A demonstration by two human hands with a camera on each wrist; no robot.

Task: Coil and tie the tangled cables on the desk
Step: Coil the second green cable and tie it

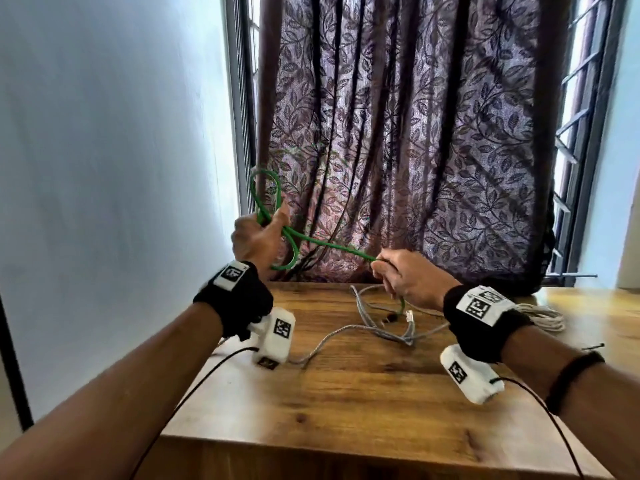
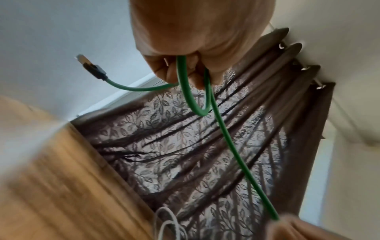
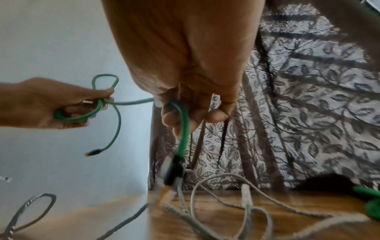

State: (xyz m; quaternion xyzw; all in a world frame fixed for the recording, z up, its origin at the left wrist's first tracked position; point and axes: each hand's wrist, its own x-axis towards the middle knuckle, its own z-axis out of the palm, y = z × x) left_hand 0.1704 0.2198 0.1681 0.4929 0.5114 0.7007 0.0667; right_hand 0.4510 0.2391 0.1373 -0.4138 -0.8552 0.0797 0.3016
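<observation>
A green cable (image 1: 329, 245) stretches in the air between both hands, above the desk's far edge. My left hand (image 1: 258, 237) grips its loops, one loop standing up and one hanging down. In the left wrist view the fingers (image 2: 185, 71) curl round the green cable (image 2: 226, 138), and its plug (image 2: 92, 68) sticks out free. My right hand (image 1: 398, 275) grips the cable near its other end. In the right wrist view the green cable (image 3: 185, 138) runs down from that hand (image 3: 185, 113) to a dark plug (image 3: 173, 172). Tangled grey cables (image 1: 381, 327) lie on the desk.
The wooden desk (image 1: 346, 393) stands against a patterned curtain (image 1: 415, 150) and a white wall at the left. A coiled white cable (image 1: 543, 317) lies at the desk's right. Another bit of green cable (image 3: 370, 204) shows at the right edge of the right wrist view.
</observation>
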